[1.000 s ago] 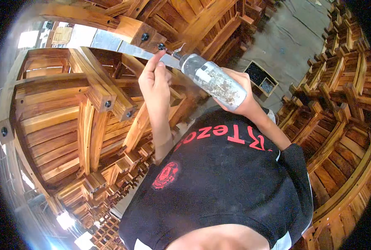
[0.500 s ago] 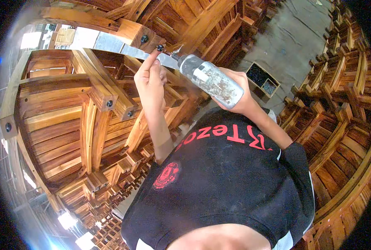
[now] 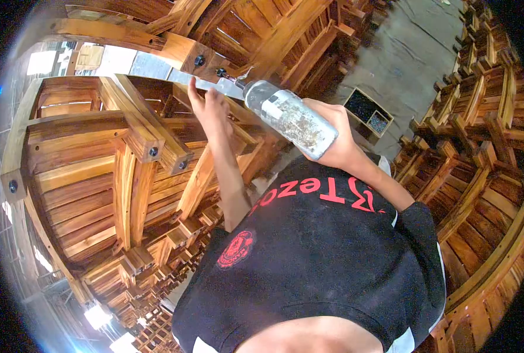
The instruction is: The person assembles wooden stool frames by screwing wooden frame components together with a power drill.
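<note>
My right hand point(image 3: 339, 136) is wrapped around a power driver point(image 3: 288, 117) with a worn, scratched grey body and a pale label. The driver's dark nose and thin bit point up and left. At the bit's tip, a small black foot pad point(image 3: 221, 72) lies against the end of a wooden furniture leg. A second black foot pad point(image 3: 199, 60) sits on the neighbouring leg end point(image 3: 179, 52). Below the driver's nose, my left hand point(image 3: 211, 110) hangs in the air with its fingers apart and nothing in them.
An upturned slatted wooden piece point(image 3: 79, 159) with black pads on its legs stands at left. On the grey floor point(image 3: 415, 53) lies a divided wooden box point(image 3: 369, 112) of small dark parts. Rows of wooden furniture point(image 3: 479, 217) stand at right.
My left hand has let go of the black foot pad and dropped down and left, its fingers spreading. The driver has shifted slightly left and down, its bit still toward the pad.
</note>
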Demonstrator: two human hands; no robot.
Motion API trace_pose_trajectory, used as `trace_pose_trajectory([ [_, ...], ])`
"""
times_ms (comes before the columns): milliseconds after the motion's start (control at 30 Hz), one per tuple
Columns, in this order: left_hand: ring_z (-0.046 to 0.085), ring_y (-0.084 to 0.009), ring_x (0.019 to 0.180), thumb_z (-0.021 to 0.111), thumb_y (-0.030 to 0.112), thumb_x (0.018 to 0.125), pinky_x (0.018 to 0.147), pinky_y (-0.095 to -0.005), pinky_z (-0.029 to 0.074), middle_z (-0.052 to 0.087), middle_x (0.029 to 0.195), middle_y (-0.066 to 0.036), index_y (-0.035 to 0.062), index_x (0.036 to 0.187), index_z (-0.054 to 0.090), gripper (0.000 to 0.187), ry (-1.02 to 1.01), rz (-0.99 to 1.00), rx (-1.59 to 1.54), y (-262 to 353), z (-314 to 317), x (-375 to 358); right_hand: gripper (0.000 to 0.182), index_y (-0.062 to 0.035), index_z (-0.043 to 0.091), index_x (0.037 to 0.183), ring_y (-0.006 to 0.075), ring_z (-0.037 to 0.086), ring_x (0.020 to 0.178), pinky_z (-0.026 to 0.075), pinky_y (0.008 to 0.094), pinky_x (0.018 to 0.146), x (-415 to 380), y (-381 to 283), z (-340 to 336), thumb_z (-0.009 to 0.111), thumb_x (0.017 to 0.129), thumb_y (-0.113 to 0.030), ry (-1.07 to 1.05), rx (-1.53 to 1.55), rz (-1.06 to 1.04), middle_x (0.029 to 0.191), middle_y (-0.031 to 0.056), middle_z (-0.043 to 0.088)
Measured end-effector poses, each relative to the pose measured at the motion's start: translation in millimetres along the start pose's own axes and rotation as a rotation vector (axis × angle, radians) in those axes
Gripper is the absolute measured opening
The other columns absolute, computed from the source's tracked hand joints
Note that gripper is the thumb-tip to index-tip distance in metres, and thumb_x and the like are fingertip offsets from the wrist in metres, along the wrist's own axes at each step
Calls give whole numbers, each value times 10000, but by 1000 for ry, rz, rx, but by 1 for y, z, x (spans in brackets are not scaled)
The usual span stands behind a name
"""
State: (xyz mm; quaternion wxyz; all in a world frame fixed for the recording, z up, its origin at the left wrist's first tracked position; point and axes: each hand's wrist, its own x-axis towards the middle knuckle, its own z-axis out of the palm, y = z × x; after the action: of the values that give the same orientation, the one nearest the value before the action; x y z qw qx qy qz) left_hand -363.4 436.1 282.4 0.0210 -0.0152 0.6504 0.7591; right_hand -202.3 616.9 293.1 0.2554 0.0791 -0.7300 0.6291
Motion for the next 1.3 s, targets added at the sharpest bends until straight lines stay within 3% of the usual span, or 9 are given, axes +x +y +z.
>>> trace_pose_trajectory([
  [167, 340, -47, 430, 468, 3, 860, 362, -192, 218, 450, 666, -5, 115, 1203, 430, 362, -104, -204, 75, -10, -6, 65, 350, 46, 602, 955, 292, 633, 754, 489, 305, 709, 0, -4, 3, 684, 627, -45, 8, 20, 20, 865, 167, 625],
  [300, 360, -52, 392, 528, 47, 857, 354, -206, 227, 504, 623, -13, 55, 993, 529, 136, -149, -106, 148, -3, -5, 66, 409, 49, 598, 1015, 246, 646, 805, 488, 297, 754, 2, -6, 3, 683, 623, -31, 30, 40, -7, 926, 156, 644],
  [500, 376, -48, 396, 570, 66, 845, 354, -215, 229, 524, 622, -16, 54, 976, 557, 132, -146, -4, 248, -8, -5, 68, 458, 35, 588, 1117, 146, 639, 937, 480, 277, 832, 7, -21, 2, 672, 670, -14, 17, 126, 126, 1023, 137, 661],
  [733, 382, -47, 386, 568, 89, 862, 346, -205, 225, 517, 605, 7, 61, 948, 561, 91, -197, -12, 200, -11, -5, 66, 441, 47, 594, 1058, 161, 637, 874, 477, 280, 807, 8, -17, 7, 673, 632, -36, 25, 137, 125, 963, 134, 660],
  [900, 325, -40, 369, 494, 134, 921, 339, -206, 198, 470, 591, 16, 106, 1070, 445, 159, -105, -13, 98, -9, 13, 48, 437, 26, 605, 1087, 158, 650, 918, 483, 279, 815, 9, -12, 7, 690, 664, -45, 20, 116, 92, 997, 136, 667],
  [1033, 349, -58, 422, 460, 160, 936, 349, -212, 211, 464, 627, -18, 61, 1019, 444, 129, -107, -18, -104, -35, 6, 48, 419, 34, 607, 1051, 195, 654, 887, 485, 284, 794, 11, -12, 8, 695, 651, -56, 13, 50, 50, 962, 149, 659],
  [1100, 368, -80, 460, 439, 169, 939, 380, -229, 255, 469, 665, -29, 39, 966, 445, 133, -72, -151, -124, -43, 1, 32, 449, 54, 593, 1042, 240, 652, 854, 481, 292, 786, 10, -8, 10, 684, 613, -45, 23, 48, 25, 932, 168, 646],
  [1200, 415, -127, 541, 417, 163, 930, 479, -262, 339, 474, 718, -38, 5, 865, 461, 177, -17, -426, -273, -67, -16, 12, 463, 61, 585, 1048, 225, 652, 852, 482, 293, 784, 11, -7, 8, 692, 611, -49, 12, 57, 23, 930, 167, 648],
  [1300, 470, -145, 658, 419, 108, 917, 556, -263, 377, 477, 744, -43, -55, 1002, 502, 202, -42, -591, -339, -69, -22, -26, 474, 69, 576, 1057, 192, 646, 849, 481, 293, 787, 9, -9, 8, 690, 612, -49, 32, 112, 69, 928, 166, 648],
])
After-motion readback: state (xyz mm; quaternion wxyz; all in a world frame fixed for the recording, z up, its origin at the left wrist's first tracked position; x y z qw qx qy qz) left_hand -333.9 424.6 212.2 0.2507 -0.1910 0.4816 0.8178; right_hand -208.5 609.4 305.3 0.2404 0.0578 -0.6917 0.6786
